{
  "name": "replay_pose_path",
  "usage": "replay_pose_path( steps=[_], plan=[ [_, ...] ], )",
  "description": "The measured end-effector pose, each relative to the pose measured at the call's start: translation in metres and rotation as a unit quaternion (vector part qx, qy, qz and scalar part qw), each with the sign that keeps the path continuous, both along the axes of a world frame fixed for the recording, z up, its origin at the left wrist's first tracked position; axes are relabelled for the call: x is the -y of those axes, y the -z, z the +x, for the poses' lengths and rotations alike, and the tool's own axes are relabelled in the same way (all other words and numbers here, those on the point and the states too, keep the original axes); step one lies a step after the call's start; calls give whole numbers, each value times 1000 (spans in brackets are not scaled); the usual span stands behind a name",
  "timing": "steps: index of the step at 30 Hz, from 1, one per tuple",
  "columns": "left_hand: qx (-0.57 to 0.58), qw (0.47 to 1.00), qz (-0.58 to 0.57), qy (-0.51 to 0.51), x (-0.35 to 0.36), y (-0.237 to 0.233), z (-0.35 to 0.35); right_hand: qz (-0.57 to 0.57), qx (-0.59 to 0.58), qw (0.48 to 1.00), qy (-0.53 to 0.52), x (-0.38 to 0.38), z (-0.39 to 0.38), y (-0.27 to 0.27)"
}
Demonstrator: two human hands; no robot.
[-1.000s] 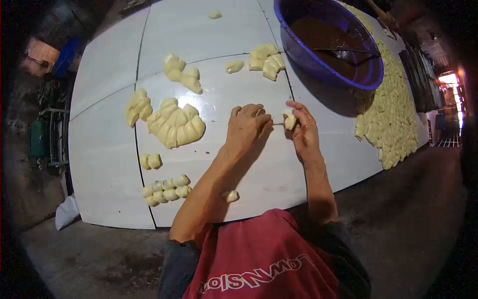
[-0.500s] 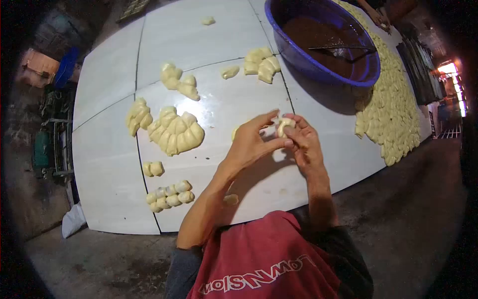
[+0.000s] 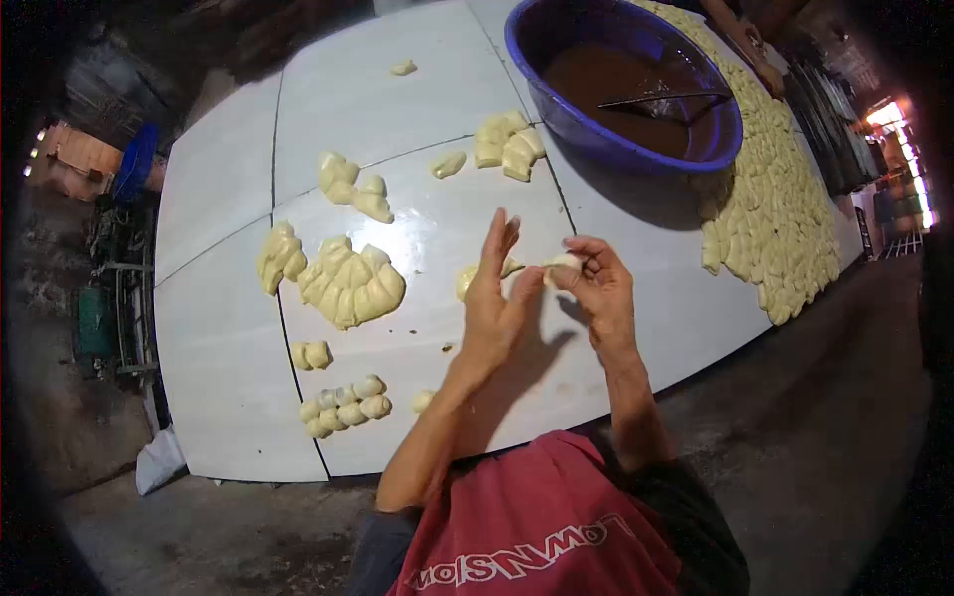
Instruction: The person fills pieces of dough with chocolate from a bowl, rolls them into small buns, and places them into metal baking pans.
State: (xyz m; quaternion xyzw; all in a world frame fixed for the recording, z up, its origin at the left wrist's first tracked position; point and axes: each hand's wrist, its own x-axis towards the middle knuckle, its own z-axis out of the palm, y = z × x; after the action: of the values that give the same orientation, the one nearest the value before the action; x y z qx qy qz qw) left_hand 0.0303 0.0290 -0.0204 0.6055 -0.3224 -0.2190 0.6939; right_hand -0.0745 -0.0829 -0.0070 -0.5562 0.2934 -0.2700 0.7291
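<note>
My right hand (image 3: 604, 300) pinches a small piece of pale yellow dough (image 3: 564, 262) between thumb and fingers, above the white table (image 3: 636, 348). Beside it, my left hand (image 3: 492, 303) has its fingers stretched upward and apart from the dough, while its thumb tip reaches the near edge of the piece. Another dough lump (image 3: 465, 282) lies partly hidden behind my left hand. Rounded dough balls (image 3: 345, 407) sit in two rows left of my left forearm, with a pair (image 3: 310, 355) just above them. One more ball (image 3: 424, 400) shows against that forearm.
A fan-shaped dough cluster (image 3: 353, 285) and smaller clusters (image 3: 281, 258) (image 3: 356, 187) (image 3: 510, 146) lie across the table. The purple basin (image 3: 636, 149) holds brown paste and a dark flat tool (image 3: 661, 99). Many dough pieces (image 3: 770, 238) cover the right side, near another person's arm (image 3: 745, 40).
My left hand has opened and straightened its fingers, drawing back from the dough. My right hand keeps the piece. The whole view has shifted slightly, and a ball now shows beside my left forearm.
</note>
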Motion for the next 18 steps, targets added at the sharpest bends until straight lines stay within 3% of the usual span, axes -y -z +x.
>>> replay_pose_path(
  steps=[2,4,9,11,12,13,14,15,16,18],
  plan=[
    [50,996,-76,8,16,-19,-9,62,56,996,-40,-5,2,0],
    [133,986,-96,35,28,-6,-17,220,156,962,-41,-14,4,-24],
    [22,976,-208,-55,62,-9,-41,212,176,953,-128,18,7,-45],
    [-142,973,-181,-10,68,-14,-45,199,162,957,-134,38,16,-57],
    [-221,961,-165,13,70,-16,-46,110,163,978,-65,54,26,-60],
    [-225,963,-146,19,71,2,-45,19,143,989,-27,82,34,-56],
    [-220,970,-96,47,65,3,-41,33,134,990,-41,103,41,-72],
    [-213,973,-43,75,56,4,-33,-50,97,994,-11,136,53,-71],
    [-207,973,11,101,47,5,-24,-142,30,989,-14,164,59,-76],
    [-188,975,72,97,32,-4,-9,-210,-124,965,-95,222,75,-68]
  ],
)
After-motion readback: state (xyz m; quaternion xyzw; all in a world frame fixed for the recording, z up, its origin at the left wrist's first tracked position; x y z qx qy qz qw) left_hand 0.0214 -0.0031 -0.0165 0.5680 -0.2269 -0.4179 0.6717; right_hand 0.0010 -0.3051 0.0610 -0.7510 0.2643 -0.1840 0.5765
